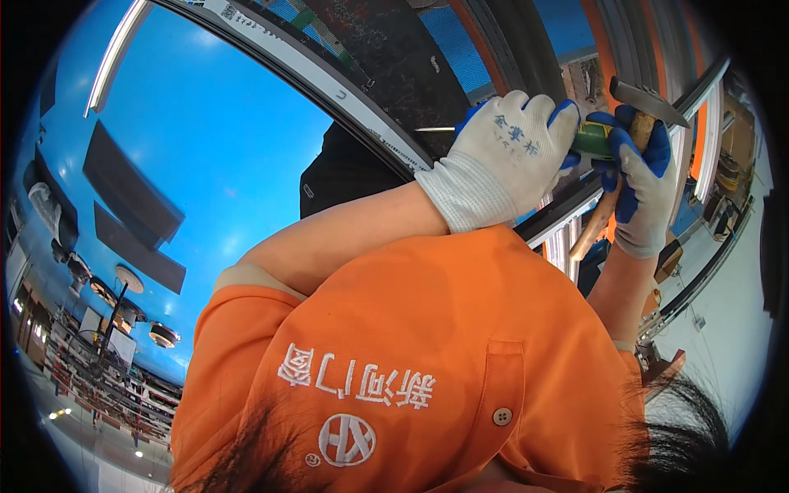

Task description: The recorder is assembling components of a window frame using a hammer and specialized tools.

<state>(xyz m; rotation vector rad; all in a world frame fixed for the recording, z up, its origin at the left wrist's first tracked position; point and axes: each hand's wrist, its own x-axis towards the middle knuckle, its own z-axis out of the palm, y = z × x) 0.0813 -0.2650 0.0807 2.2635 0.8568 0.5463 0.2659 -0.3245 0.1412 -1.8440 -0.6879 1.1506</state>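
Observation:
Across the front of my chest reaches my left hand [514, 152], in a white knit glove with blue grip coating. Its fingers are closed round a screwdriver with a green and yellow handle [592, 140]; a thin metal shaft sticks out to the left of the fist. My right hand [645, 185], gloved alike, is closed on a hammer with a wooden handle [598, 226]. The dark hammer head sits above that hand. The right fingers are close to the end of the green handle; whether they touch it, I cannot tell.
A long grey-white profile [353, 111] runs diagonally beside my left hand. Dark strips and panels [394, 53] lie beyond it. At left is a blue surface [230, 164] with dark flat pieces [131, 189]. Tools and parts [727, 177] sit at far right.

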